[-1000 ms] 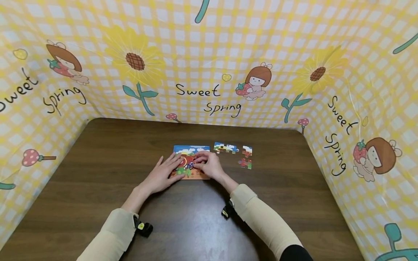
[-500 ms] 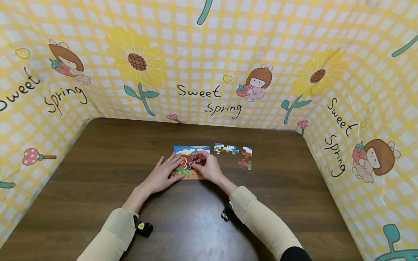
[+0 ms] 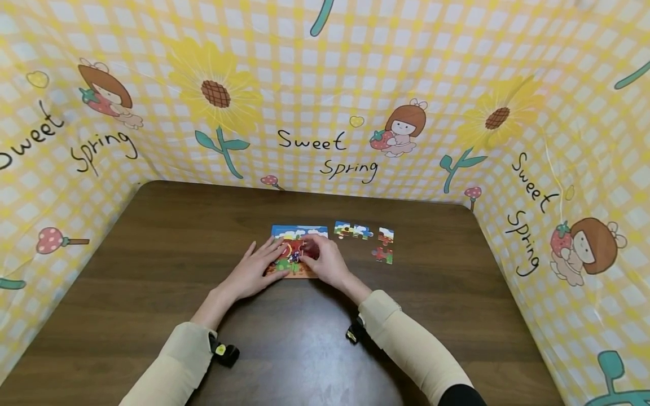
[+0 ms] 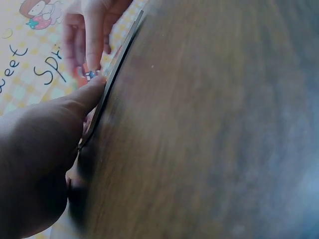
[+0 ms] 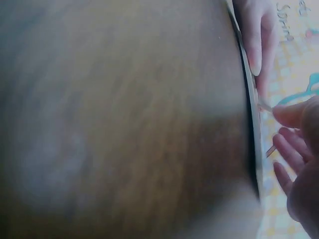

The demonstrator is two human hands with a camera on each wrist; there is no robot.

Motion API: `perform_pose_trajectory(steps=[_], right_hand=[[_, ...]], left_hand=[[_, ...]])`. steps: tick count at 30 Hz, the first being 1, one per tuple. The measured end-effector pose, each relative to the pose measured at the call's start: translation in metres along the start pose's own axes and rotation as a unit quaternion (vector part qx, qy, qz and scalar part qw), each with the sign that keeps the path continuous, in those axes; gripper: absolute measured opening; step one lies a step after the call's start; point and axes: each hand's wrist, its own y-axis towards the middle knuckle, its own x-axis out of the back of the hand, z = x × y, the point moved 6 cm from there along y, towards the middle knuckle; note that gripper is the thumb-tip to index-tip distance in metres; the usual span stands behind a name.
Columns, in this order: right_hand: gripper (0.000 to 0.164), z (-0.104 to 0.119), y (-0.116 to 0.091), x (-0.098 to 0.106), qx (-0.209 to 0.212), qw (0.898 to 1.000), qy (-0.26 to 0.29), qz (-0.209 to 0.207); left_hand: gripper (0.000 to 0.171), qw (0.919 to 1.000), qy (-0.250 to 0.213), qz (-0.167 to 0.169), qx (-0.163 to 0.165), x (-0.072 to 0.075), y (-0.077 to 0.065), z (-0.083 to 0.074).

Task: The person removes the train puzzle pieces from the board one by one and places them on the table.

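A colourful jigsaw puzzle [image 3: 299,229] in a flat tray lies at the middle of the table, blue sky along its far edge. My left hand [image 3: 255,272] rests on its left part with fingers spread, the thumb near the front edge. Over its right half, my right hand [image 3: 329,260] pinches a puzzle piece between thumb and fingers. That puzzle piece [image 4: 91,75] shows its blue and white print in the left wrist view, tilted up at the board. From the right wrist view, the piece's pale edge [image 5: 265,105] meets my thumb tip. My right fingers hide part of the picture.
Right of the board lie two joined sky-coloured pieces [image 3: 352,230]. Beyond them are a white-and-red piece [image 3: 386,235] and a red-and-green piece [image 3: 383,255]. A yellow checked cloth [image 3: 304,84] walls the brown table [image 3: 152,270] at the back and sides.
My right hand has turned slightly over the board, still pinching the piece. The left hand keeps its place, and the loose pieces stay where they were.
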Motion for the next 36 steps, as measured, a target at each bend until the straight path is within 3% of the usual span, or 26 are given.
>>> perform_pose_trajectory(steps=[4,11,17,30,36], right_hand=[[0.043,0.007,-0.002,0.004,0.027,1.000,-0.004,-0.001],[0.043,-0.013,-0.010,0.028,-0.043,0.993,0.103,-0.037],[0.042,-0.032,-0.018,0.052,-0.069,0.985,0.153,-0.048],[0.042,-0.059,-0.040,0.087,-0.110,0.981,0.149,-0.063],[0.041,-0.067,-0.049,0.102,-0.109,0.981,0.142,-0.075]], left_hand=[[0.075,1.0000,0.002,-0.002,0.001,0.000,0.000,0.000],[0.076,1.0000,-0.002,0.003,-0.001,-0.003,0.000,0.000],[0.076,1.0000,-0.004,-0.003,0.000,-0.002,0.000,0.001],[0.077,1.0000,-0.008,-0.001,0.002,-0.003,0.000,0.000],[0.076,0.9999,-0.011,-0.002,0.004,-0.002,-0.001,0.000]])
